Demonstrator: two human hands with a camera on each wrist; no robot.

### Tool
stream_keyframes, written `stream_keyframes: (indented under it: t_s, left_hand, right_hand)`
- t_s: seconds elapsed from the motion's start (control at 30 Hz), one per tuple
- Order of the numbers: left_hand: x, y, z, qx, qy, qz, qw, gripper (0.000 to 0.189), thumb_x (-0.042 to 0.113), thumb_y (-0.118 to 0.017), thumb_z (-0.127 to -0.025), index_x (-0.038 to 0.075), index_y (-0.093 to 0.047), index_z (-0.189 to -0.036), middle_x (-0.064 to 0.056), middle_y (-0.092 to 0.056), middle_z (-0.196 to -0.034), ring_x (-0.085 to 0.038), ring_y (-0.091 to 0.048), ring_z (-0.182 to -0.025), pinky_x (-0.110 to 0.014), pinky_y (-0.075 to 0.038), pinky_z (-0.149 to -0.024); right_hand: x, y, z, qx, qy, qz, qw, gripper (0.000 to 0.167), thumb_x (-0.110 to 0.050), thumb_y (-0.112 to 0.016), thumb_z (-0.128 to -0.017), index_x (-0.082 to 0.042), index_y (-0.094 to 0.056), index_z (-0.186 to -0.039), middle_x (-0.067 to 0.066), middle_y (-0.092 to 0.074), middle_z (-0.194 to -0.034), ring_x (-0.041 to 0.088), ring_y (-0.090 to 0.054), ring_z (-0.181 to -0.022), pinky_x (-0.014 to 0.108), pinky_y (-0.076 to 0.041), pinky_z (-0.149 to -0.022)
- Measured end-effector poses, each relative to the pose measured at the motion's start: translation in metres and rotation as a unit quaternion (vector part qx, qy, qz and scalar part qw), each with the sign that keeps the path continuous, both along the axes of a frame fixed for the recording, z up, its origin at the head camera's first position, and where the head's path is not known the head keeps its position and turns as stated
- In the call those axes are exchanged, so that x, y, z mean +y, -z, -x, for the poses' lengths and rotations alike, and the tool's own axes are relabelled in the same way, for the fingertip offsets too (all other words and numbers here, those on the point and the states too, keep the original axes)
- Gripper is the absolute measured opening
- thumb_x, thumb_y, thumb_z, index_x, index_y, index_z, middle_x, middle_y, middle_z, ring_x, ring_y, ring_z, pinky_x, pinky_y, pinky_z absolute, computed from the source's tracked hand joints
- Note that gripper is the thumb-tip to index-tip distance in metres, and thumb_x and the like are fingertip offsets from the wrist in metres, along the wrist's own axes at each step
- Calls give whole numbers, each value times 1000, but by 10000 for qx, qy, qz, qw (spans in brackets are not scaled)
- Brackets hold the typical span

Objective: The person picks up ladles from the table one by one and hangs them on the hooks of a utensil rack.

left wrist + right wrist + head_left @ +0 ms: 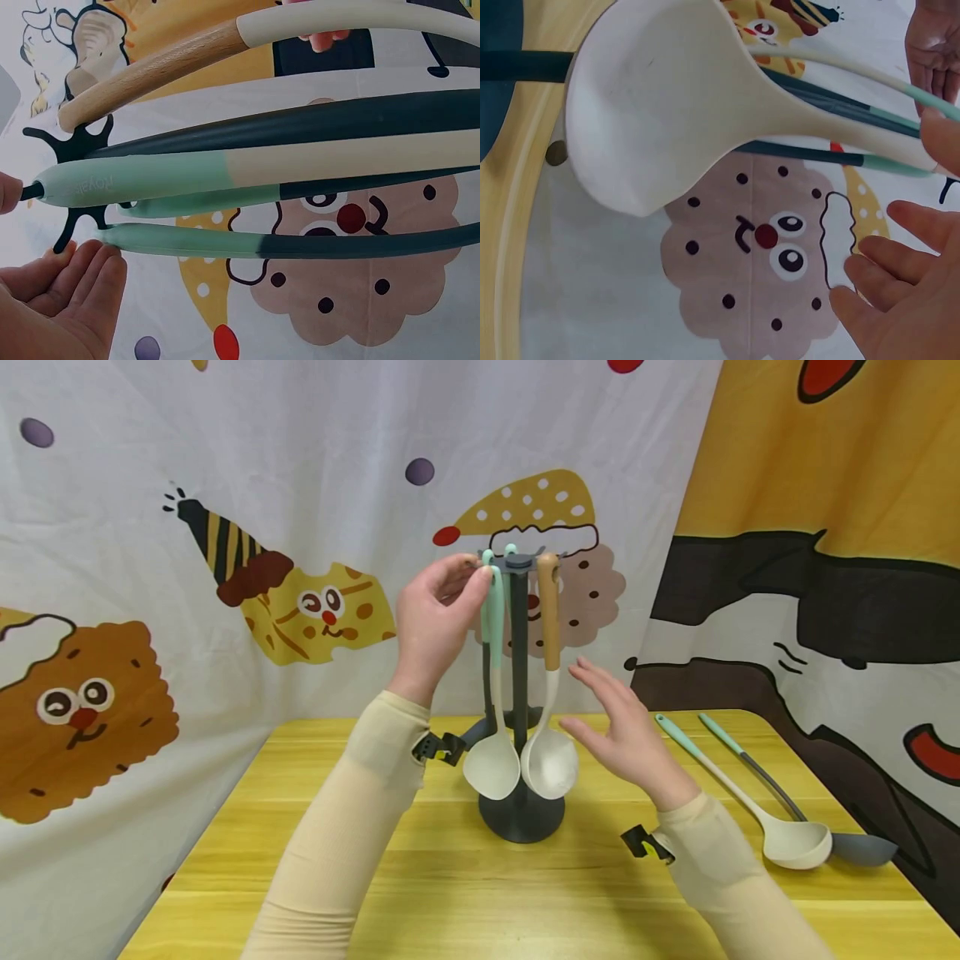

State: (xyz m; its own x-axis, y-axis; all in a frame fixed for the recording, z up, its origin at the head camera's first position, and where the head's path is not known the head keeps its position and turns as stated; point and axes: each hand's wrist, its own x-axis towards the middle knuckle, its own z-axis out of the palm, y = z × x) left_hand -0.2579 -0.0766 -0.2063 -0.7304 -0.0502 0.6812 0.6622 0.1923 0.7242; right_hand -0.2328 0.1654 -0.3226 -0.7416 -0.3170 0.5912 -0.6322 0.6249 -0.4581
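Observation:
A dark utensil stand [520, 652] holds several hanging utensils. On its near left hook hangs a white ladle with a mint handle [492, 767]; beside it hangs a white ladle with a wooden handle [550, 764]. Behind them are two mint-handled utensils with dark shafts [307, 246], their heads partly hidden. My left hand [442, 610] is at the stand's top, its thumb at the hook tip by the mint handle, its extended fingers touching a neighbouring hook. Right of the stand, my right hand [626, 735] has its fingers spread, apart from the wooden-handled ladle and holding nothing.
On the table's right side lie a white ladle with a mint handle [797, 843] and a dark grey utensil with a mint handle [862, 848]. The wooden table [450, 893] ends near a printed cartoon cloth [315, 510] behind.

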Motion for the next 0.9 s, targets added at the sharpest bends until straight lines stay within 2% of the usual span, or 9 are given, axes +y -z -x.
stream_keyframes:
  t_s: [0.2, 0.33, 0.53, 0.9]
  left_hand:
    - [-1, 1, 0, 18, 9, -2, 10000, 31, 23, -67, -95, 3, -69, -117, -5, -70, -111, -13, -66, -101, -26, -52, -91]
    - [-1, 1, 1, 17, 6, 2, 10000, 30, 23, -67, -95, 3, -69, -117, -5, -70, -111, -14, -66, -101, -26, -52, -91]
    - [-1, 0, 0, 8, -7, 17, 10000, 30, 23, -67, -95, 3, -69, -117, -5, -70, -111, -13, -66, -100, -25, -52, -90]
    - [-1, 0, 0, -36, -11, 18, 10000, 32, 24, -68, -95, 2, -68, -118, -5, -70, -112, -13, -66, -101, -25, -52, -90]
  right_hand:
    - [8, 3, 1, -65, -165, -93, 9998, 72, -25, -74, -90, -8, -39, -151, 15, -26, -160, 39, -25, -145, 67, -16, -112]
    - [9, 4, 1, -114, -227, -238, 9994, 75, -30, -73, -91, -9, -36, -153, 14, -22, -162, 37, -18, -147, 67, -15, -112]
    - [12, 7, 3, 124, -291, -304, 9990, 77, -34, -73, -91, -9, -35, -154, 15, -22, -161, 37, -15, -148, 66, -13, -112]
    - [22, 14, 6, 185, -274, -404, 9986, 79, -33, -73, -90, -7, -34, -154, 19, -22, -161, 40, -14, -148, 64, -10, -114]
